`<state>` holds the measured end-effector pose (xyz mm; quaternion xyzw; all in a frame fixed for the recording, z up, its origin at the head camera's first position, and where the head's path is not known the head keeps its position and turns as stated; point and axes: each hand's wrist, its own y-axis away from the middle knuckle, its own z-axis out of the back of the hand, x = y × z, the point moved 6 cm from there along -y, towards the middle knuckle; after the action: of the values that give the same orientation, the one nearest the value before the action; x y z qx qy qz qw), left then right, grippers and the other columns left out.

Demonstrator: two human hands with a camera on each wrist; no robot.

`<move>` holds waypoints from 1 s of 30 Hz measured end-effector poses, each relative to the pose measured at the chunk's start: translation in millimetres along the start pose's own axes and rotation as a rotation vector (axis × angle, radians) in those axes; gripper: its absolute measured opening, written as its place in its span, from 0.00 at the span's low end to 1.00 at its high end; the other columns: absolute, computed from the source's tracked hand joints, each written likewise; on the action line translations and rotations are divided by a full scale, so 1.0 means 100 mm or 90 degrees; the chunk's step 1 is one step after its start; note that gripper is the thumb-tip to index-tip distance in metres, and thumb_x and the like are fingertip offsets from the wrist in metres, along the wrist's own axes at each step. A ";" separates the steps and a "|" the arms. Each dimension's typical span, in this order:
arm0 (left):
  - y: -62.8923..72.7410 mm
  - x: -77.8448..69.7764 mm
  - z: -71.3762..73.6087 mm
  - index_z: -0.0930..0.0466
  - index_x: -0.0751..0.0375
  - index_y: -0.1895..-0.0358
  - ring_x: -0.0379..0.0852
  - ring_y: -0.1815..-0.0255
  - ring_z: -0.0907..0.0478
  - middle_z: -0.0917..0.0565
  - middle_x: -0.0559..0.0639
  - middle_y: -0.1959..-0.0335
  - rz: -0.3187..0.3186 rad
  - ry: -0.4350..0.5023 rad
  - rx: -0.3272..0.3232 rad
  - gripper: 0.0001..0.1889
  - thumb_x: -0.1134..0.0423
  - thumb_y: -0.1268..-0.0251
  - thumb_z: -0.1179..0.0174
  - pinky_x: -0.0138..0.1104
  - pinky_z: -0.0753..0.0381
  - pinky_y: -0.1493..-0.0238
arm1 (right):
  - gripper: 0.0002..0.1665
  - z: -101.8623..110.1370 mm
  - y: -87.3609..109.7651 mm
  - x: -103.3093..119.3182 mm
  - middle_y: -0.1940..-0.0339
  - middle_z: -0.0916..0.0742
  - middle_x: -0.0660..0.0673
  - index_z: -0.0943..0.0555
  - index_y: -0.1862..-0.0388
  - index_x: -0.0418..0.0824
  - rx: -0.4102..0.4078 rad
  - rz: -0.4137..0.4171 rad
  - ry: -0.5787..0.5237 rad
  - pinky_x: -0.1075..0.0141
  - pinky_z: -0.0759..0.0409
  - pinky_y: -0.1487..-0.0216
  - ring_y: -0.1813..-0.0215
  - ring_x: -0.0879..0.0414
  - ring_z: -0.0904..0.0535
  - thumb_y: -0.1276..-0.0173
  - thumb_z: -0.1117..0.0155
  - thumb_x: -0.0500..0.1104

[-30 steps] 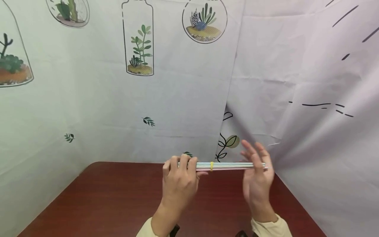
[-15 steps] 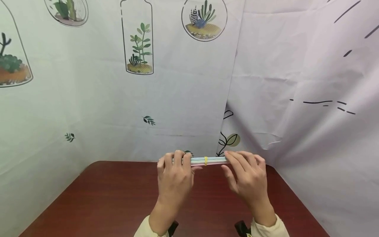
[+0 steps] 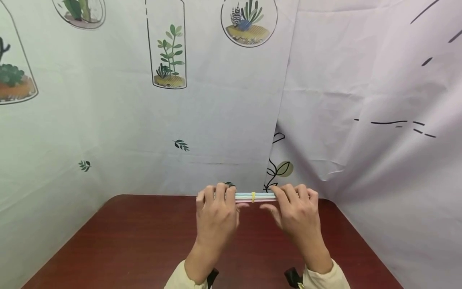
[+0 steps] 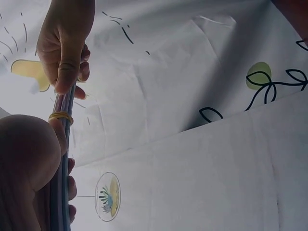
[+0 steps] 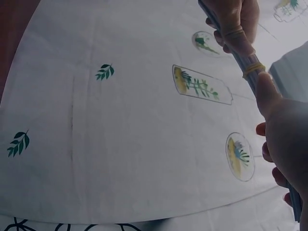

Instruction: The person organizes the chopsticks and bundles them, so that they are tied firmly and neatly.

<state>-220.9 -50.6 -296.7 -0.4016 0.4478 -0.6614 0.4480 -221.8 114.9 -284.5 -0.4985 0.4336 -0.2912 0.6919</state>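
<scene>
A bundle of thin pastel sticks (image 3: 263,196), pale blue, whitish and pink, is held level above the table's far edge. A yellow rubber band (image 3: 253,196) goes round its middle. My left hand (image 3: 216,216) grips the left part, fingers over the top and thumb underneath. On the other side of the band my right hand (image 3: 297,212) holds the right part, its fingers curled over it. Both wrist views show thumbs and fingers on opposite sides of the bundle (image 4: 59,178), with the band (image 5: 253,70) between the hands. The fingers cover the bundle's ends in the head view.
A dark red table (image 3: 144,237) lies below the hands. White cloth (image 3: 216,120) printed with potted plants and leaves hangs behind it and along both sides. A black strap piece (image 3: 293,277) sits by the right sleeve (image 3: 326,277).
My right hand, blurred with spread fingers at the bundle's right end one second ago, has turned over and moved left along it, and now grips it. The left hand keeps its grip.
</scene>
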 end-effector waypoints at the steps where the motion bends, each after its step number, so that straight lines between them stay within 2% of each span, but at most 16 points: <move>1: 0.00 -0.01 0.00 0.23 0.62 0.59 0.56 0.61 0.30 0.24 0.56 0.63 0.000 -0.003 0.004 0.22 0.51 0.20 0.65 0.50 0.34 0.53 | 0.33 0.00 0.00 0.00 0.71 0.20 0.44 0.18 0.61 0.38 -0.005 0.001 0.007 0.48 0.34 0.66 0.71 0.44 0.29 0.25 0.54 0.65; 7: 0.03 -0.03 -0.01 0.24 0.64 0.59 0.57 0.61 0.31 0.24 0.57 0.63 0.001 -0.013 0.016 0.23 0.49 0.20 0.63 0.51 0.35 0.53 | 0.31 0.02 -0.04 -0.01 0.74 0.23 0.46 0.21 0.68 0.39 -0.034 0.017 0.020 0.49 0.35 0.69 0.74 0.44 0.30 0.23 0.56 0.62; 9: 0.03 -0.04 -0.01 0.24 0.63 0.59 0.57 0.60 0.30 0.24 0.57 0.63 0.004 -0.014 0.017 0.20 0.51 0.22 0.60 0.51 0.35 0.52 | 0.31 0.02 -0.05 0.00 0.75 0.23 0.46 0.22 0.69 0.39 -0.037 0.020 0.021 0.49 0.35 0.69 0.74 0.44 0.30 0.23 0.56 0.62; 14: 0.01 -0.07 -0.01 0.25 0.62 0.60 0.57 0.61 0.30 0.25 0.56 0.63 -0.002 -0.011 -0.002 0.17 0.50 0.26 0.54 0.50 0.34 0.52 | 0.30 0.07 -0.06 -0.01 0.76 0.23 0.46 0.21 0.70 0.39 -0.053 0.017 0.025 0.49 0.35 0.70 0.75 0.44 0.31 0.22 0.55 0.61; 18: -0.01 -0.06 -0.01 0.26 0.62 0.61 0.57 0.61 0.30 0.25 0.55 0.63 -0.017 -0.003 -0.018 0.20 0.46 0.28 0.53 0.49 0.35 0.52 | 0.29 0.10 -0.07 -0.03 0.76 0.24 0.46 0.20 0.70 0.39 -0.064 0.025 0.025 0.49 0.35 0.71 0.76 0.45 0.32 0.22 0.53 0.60; 21: -0.02 -0.05 0.01 0.25 0.61 0.59 0.56 0.60 0.30 0.25 0.54 0.63 -0.049 0.015 -0.015 0.20 0.47 0.26 0.55 0.48 0.36 0.52 | 0.30 0.13 -0.08 -0.05 0.77 0.23 0.47 0.19 0.70 0.39 -0.062 0.034 0.021 0.50 0.35 0.72 0.77 0.46 0.32 0.23 0.53 0.62; 25: -0.04 -0.02 0.09 0.21 0.59 0.54 0.52 0.61 0.30 0.23 0.51 0.62 -0.108 0.031 -0.010 0.14 0.61 0.23 0.59 0.45 0.36 0.54 | 0.31 0.17 -0.09 -0.10 0.78 0.22 0.48 0.17 0.68 0.40 -0.026 0.047 -0.007 0.54 0.35 0.74 0.79 0.49 0.32 0.26 0.52 0.64; 27: -0.07 0.01 0.14 0.19 0.58 0.53 0.50 0.62 0.27 0.21 0.49 0.63 -0.140 0.041 -0.014 0.16 0.67 0.26 0.60 0.42 0.33 0.56 | 0.31 0.19 -0.09 -0.12 0.78 0.21 0.49 0.15 0.66 0.41 -0.007 0.053 -0.024 0.55 0.35 0.75 0.79 0.51 0.32 0.26 0.51 0.64; 30: -0.10 0.06 0.22 0.15 0.58 0.52 0.47 0.65 0.23 0.17 0.47 0.64 -0.191 0.095 -0.016 0.18 0.66 0.25 0.59 0.37 0.27 0.62 | 0.31 0.24 -0.09 -0.16 0.78 0.20 0.51 0.14 0.65 0.42 0.020 0.055 -0.055 0.58 0.35 0.77 0.80 0.53 0.30 0.28 0.50 0.66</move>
<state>-204.4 -59.8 -280.6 -0.4194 0.4233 -0.7431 0.3046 -207.4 135.9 -268.0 -0.4808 0.4198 -0.2459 0.7295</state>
